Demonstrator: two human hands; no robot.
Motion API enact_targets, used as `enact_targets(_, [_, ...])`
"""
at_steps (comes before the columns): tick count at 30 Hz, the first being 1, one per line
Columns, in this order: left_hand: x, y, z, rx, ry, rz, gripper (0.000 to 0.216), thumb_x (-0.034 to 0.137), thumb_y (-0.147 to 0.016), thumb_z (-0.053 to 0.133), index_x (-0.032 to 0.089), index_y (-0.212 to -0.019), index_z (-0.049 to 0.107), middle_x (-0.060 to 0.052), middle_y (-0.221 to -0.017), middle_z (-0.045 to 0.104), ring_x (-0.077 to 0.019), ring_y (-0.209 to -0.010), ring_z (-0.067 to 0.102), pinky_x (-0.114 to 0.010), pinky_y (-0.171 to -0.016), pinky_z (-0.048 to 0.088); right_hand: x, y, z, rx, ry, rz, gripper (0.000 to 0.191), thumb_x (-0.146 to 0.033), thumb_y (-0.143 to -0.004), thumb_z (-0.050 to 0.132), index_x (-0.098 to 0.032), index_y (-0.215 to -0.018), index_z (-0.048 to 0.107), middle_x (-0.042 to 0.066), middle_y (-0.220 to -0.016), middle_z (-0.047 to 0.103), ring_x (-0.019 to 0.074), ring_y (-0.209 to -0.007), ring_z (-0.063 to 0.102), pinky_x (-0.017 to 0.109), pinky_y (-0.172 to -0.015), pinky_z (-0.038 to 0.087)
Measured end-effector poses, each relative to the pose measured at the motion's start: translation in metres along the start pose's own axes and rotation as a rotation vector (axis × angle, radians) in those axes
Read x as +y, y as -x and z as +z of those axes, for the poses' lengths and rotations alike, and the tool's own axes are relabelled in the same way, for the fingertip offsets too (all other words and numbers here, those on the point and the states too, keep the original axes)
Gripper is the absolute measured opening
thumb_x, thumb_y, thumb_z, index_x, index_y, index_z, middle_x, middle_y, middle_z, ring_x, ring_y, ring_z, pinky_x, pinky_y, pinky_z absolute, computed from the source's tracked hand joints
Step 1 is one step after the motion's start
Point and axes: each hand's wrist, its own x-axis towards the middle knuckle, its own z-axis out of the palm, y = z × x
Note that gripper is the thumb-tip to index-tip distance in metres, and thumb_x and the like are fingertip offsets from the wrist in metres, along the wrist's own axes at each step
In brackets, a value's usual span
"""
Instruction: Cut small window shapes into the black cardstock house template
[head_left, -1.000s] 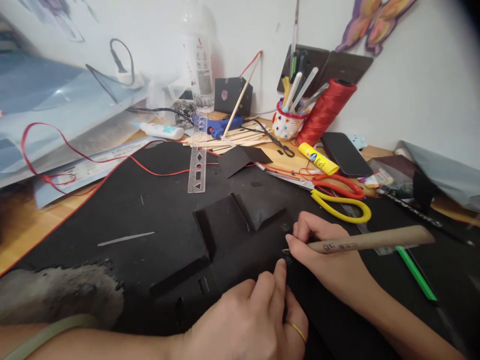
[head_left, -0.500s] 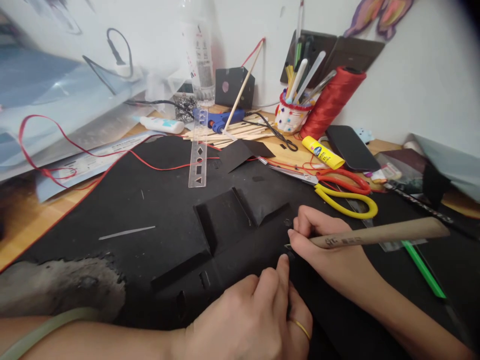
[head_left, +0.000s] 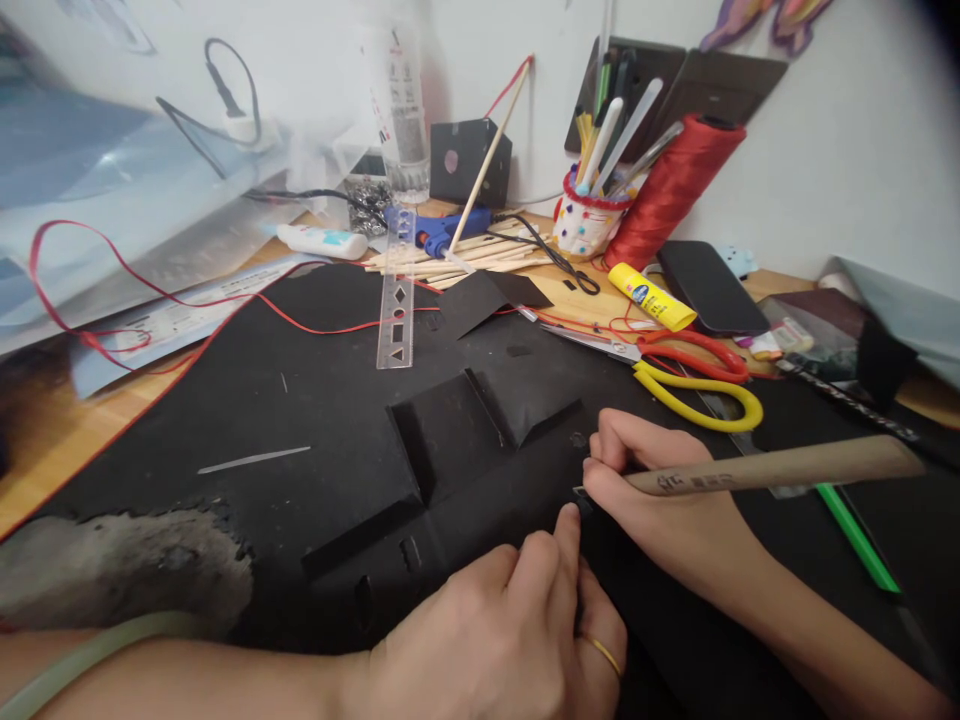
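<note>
My right hand (head_left: pixel 660 500) grips a wooden-handled craft knife (head_left: pixel 765 468) like a pen, its tip touching a folded black card piece (head_left: pixel 465 450) on the black mat (head_left: pixel 285 420). My left hand (head_left: pixel 510 620) lies curled on the card's near edge, fingertips pressed down just beside the blade tip; a ring sits on one finger. The card has raised folded flaps and small cut slots.
Yellow and red scissors (head_left: pixel 690 380), a yellow glue stick (head_left: pixel 651 298), a phone (head_left: pixel 709 288), a red thread spool (head_left: pixel 671 195), a pen cup (head_left: pixel 585 225), a clear stencil ruler (head_left: pixel 396 305), wooden sticks (head_left: pixel 465 265), a blue glue gun (head_left: pixel 439 228) and red wire (head_left: pixel 150 300) surround the mat.
The view has shifted slightly, so the clutter appears a little higher and to the right. Both hands stay at the same spot on the card, the knife tip barely moving.
</note>
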Motion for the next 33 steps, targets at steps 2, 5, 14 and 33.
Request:
enact_targets(2, [-0.001, 0.000, -0.002, 0.015, -0.003, 0.002, 0.029, 0.008, -0.080, 0.037, 0.009, -0.105, 0.051, -0.019, -0.110, 0.057, -0.0168, -0.074, 0.059, -0.021, -0.047, 0.044, 0.000, 0.000, 0.000, 0.007, 0.011, 0.001, 0.027, -0.005, -0.064, 0.043, -0.020, -0.054, 0.022, -0.005, -0.050, 0.029, 0.0081, -0.047, 0.028, 0.023, -0.042, 0.024])
enact_targets(5, [-0.001, 0.000, -0.003, 0.029, -0.004, -0.006, 0.028, 0.008, -0.080, 0.039, 0.008, -0.104, 0.052, -0.019, -0.109, 0.058, -0.0168, -0.072, 0.059, -0.022, -0.046, 0.043, 0.001, 0.001, 0.001, 0.015, 0.025, -0.001, 0.027, -0.005, -0.064, 0.043, -0.020, -0.054, 0.022, -0.005, -0.049, 0.030, 0.0080, -0.046, 0.028, 0.023, -0.042, 0.024])
enact_targets(14, [-0.002, 0.000, 0.002, 0.011, 0.035, 0.027, 0.028, 0.012, -0.080, 0.044, 0.005, -0.106, 0.052, -0.020, -0.113, 0.055, -0.0160, -0.072, 0.058, -0.021, -0.047, 0.045, 0.002, 0.001, 0.000, 0.035, 0.053, -0.003, 0.027, -0.006, -0.064, 0.044, -0.019, -0.054, 0.023, -0.005, -0.049, 0.032, 0.0078, -0.046, 0.029, 0.023, -0.042, 0.025])
enact_targets(33, [-0.082, -0.024, -0.026, 0.050, 0.332, -0.329, 0.022, 0.015, -0.082, 0.042, 0.016, -0.092, 0.062, -0.005, -0.085, 0.063, -0.0187, -0.082, 0.058, -0.029, -0.071, 0.046, 0.001, 0.004, 0.003, 0.030, 0.009, -0.028, 0.025, -0.008, -0.064, 0.043, -0.020, -0.054, 0.023, -0.005, -0.050, 0.031, 0.0080, -0.048, 0.029, 0.024, -0.045, 0.022])
